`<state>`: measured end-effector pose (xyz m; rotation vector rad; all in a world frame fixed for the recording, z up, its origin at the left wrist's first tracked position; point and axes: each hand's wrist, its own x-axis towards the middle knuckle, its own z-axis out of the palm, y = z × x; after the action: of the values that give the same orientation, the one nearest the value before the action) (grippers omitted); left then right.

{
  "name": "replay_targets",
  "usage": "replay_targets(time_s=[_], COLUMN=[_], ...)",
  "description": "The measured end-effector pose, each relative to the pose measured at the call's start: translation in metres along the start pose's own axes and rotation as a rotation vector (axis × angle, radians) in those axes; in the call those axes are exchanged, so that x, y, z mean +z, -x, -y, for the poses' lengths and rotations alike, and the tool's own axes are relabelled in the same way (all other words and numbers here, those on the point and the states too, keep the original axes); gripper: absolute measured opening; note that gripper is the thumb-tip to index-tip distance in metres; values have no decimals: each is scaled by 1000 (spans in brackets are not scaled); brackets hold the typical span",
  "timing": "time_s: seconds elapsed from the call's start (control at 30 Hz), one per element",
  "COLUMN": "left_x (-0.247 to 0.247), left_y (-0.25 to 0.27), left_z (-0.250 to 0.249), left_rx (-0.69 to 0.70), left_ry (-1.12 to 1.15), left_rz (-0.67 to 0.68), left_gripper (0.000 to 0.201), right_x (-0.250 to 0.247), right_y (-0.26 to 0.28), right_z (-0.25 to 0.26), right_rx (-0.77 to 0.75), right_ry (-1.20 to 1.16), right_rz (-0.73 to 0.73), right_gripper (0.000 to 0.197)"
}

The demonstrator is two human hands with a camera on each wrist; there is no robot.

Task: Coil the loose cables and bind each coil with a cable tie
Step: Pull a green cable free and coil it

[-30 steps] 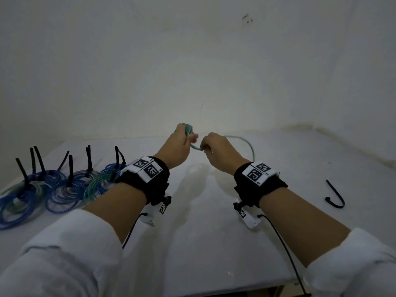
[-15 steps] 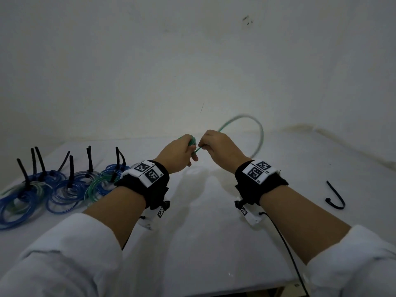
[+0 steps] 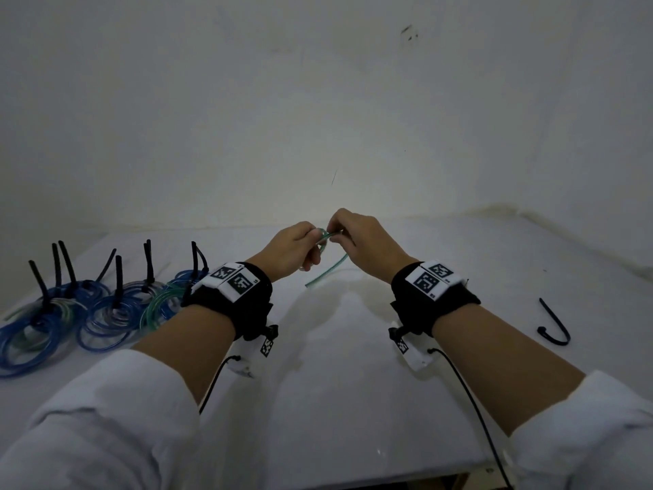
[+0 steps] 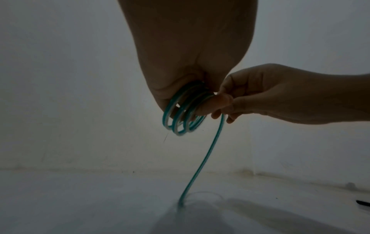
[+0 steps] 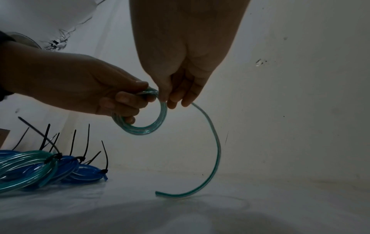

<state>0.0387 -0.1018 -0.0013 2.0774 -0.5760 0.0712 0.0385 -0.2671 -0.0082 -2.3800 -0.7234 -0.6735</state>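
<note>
Above the middle of the white table [image 3: 353, 401], my left hand [image 3: 295, 247] grips a small coil of green cable [image 5: 148, 128] with several turns [image 4: 180, 120]. My right hand [image 3: 360, 238] pinches the same cable right beside the coil. From that pinch a loose tail [image 5: 217, 150] curves down, and its cut end [image 3: 311, 284] lies close to the tabletop. A loose black cable tie [image 3: 554, 325], bent into a hook, lies on the table to the right of my right forearm.
At the left of the table lie several blue and green coils [image 3: 88, 313], each bound with a black tie whose tail sticks up [image 5: 87, 140]. White walls close the table at the back and right. Black sensor leads [image 3: 473, 408] hang from my wrists.
The large loose loop that arched up to the right half a second ago has been wound in. Only a short tail now hangs below my hands, which have risen slightly.
</note>
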Motion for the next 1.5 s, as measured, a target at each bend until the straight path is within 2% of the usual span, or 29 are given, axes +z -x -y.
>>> replay_targets(time_s=[0.2, 0.53, 0.63, 0.8, 0.9, 0.97, 1.17, 1.33, 1.43, 1.5], left_x=[-2, -3, -2, -6, -6, -5, -4, 1, 5, 3], left_y=[-1, 2, 0, -2, -1, -1, -1, 1, 0, -2], left_z=[3, 1, -1, -4, -5, -6, -13, -13, -12, -12], left_rx=[-1, -34, -56, -103, -110, -119, -176, -198, -175, -155], left_ry=[79, 402, 395, 405, 391, 364, 470, 417, 468, 527], left_rz=[-29, 43, 53, -28, -8, 19, 57, 115, 64, -4], left_gripper=[31, 27, 28, 33, 35, 36, 41, 37, 32, 31], right_x=[3, 0, -1, -2, -2, -1, -2, -4, -3, -2], right_y=[2, 0, 0, 3, 6, 6, 7, 4, 2, 3], right_z=[-2, 5, 4, -7, -12, -11, -11, -9, -12, -19], right_rx=[36, 89, 85, 147, 172, 160, 94, 10, 43, 136], right_ry=[-34, -110, -92, -15, 6, 18, 98, 131, 101, 103], right_rz=[-31, -44, -28, -11, -8, -6, -22, -75, -107, -86], right_gripper=[12, 14, 14, 5, 5, 6, 7, 9, 8, 10])
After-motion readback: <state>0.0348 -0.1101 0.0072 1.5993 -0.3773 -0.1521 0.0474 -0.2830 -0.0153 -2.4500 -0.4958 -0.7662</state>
